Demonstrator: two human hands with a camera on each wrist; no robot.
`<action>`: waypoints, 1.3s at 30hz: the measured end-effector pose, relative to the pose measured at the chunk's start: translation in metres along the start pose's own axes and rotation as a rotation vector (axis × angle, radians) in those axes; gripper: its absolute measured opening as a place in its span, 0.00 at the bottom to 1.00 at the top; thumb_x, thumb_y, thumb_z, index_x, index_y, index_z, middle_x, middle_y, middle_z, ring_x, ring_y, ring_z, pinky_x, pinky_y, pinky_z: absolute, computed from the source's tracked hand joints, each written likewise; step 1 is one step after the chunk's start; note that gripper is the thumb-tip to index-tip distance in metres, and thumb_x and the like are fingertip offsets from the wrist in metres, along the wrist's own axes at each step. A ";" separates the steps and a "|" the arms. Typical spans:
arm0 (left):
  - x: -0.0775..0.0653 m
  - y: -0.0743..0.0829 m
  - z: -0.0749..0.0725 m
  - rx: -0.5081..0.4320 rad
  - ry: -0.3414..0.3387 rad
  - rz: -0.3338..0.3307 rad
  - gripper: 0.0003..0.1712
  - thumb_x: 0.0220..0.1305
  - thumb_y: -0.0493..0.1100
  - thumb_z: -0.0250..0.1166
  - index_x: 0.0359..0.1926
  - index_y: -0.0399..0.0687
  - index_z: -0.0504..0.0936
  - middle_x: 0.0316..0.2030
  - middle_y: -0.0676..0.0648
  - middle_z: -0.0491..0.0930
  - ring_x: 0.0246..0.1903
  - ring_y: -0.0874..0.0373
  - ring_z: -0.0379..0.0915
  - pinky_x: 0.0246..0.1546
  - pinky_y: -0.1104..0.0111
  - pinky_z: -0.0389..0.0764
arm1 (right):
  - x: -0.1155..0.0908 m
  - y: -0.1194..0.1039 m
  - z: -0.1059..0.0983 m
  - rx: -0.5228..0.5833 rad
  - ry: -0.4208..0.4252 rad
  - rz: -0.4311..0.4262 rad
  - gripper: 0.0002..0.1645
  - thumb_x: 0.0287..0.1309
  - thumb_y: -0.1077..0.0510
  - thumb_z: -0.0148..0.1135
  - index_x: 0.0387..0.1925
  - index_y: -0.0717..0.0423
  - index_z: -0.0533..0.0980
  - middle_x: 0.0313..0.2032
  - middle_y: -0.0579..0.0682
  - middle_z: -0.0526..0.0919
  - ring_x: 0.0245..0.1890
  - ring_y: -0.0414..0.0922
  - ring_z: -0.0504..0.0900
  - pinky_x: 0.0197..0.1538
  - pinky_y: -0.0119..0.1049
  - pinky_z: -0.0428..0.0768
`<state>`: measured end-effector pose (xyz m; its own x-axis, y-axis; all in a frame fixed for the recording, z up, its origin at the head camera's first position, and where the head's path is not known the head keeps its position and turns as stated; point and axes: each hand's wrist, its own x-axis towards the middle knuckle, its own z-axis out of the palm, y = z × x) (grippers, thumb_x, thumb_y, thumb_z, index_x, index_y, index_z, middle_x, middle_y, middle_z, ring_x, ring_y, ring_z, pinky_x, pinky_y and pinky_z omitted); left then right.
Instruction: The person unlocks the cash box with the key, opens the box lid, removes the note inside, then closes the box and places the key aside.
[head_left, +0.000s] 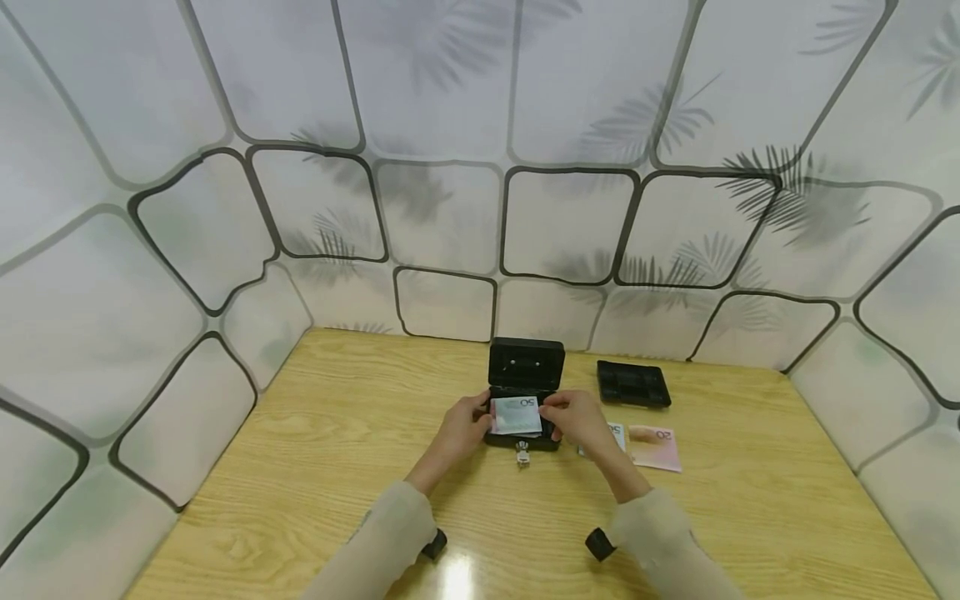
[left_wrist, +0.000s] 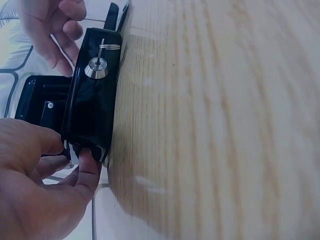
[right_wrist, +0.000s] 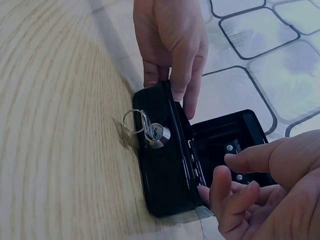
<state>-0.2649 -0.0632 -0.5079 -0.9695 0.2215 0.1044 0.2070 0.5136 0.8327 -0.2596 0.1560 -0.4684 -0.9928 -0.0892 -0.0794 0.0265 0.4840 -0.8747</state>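
A black cash box (head_left: 523, 443) stands on the table with its lid (head_left: 527, 363) raised at the back. Banknotes (head_left: 516, 417) lie in it, the top one pale green and marked 50. My left hand (head_left: 459, 429) grips the box's left side, thumb over the rim and fingers against the outer wall in the left wrist view. My right hand (head_left: 577, 419) is at the box's right side, its fingertips by the notes' right edge. In the right wrist view its thumb and forefinger stand apart with nothing between them. A key on a ring (right_wrist: 134, 121) sits in the front lock (right_wrist: 159, 136).
Behind my right hand, a black compartment tray (head_left: 633, 385) lies on the wooden table (head_left: 337, 467). Another 50 note (head_left: 617, 435), partly hidden by my right forearm, and a pink 20 note (head_left: 657, 450) lie right of the box. A patterned curtain (head_left: 442, 217) encloses the table.
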 end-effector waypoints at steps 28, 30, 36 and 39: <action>0.001 -0.001 -0.001 -0.010 -0.013 0.001 0.27 0.74 0.30 0.58 0.71 0.27 0.68 0.60 0.27 0.74 0.58 0.39 0.76 0.56 0.51 0.79 | 0.002 -0.007 0.025 0.081 -0.055 0.058 0.30 0.69 0.66 0.61 0.67 0.78 0.68 0.21 0.57 0.80 0.14 0.41 0.72 0.20 0.34 0.70; 0.000 0.000 -0.002 -0.010 -0.017 0.001 0.27 0.74 0.30 0.58 0.71 0.27 0.68 0.60 0.27 0.74 0.58 0.39 0.76 0.56 0.51 0.79 | 0.004 -0.008 0.026 0.081 -0.053 0.054 0.25 0.68 0.66 0.62 0.62 0.77 0.73 0.17 0.54 0.78 0.13 0.40 0.71 0.19 0.32 0.69; 0.000 0.000 -0.002 -0.015 -0.027 -0.016 0.28 0.74 0.31 0.58 0.72 0.27 0.68 0.61 0.27 0.73 0.59 0.39 0.76 0.54 0.53 0.80 | 0.008 -0.008 0.030 0.077 -0.060 0.060 0.14 0.68 0.66 0.61 0.50 0.73 0.80 0.12 0.50 0.73 0.11 0.39 0.67 0.18 0.32 0.65; 0.001 0.001 -0.002 -0.020 -0.031 -0.034 0.28 0.75 0.31 0.58 0.72 0.28 0.67 0.62 0.28 0.73 0.59 0.40 0.75 0.53 0.54 0.80 | 0.009 -0.009 0.032 0.068 -0.062 0.067 0.14 0.68 0.66 0.61 0.51 0.72 0.81 0.14 0.54 0.75 0.11 0.39 0.67 0.18 0.32 0.65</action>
<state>-0.2656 -0.0641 -0.5065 -0.9714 0.2300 0.0592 0.1710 0.5043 0.8464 -0.2649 0.1232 -0.4760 -0.9795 -0.1139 -0.1663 0.1022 0.4309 -0.8966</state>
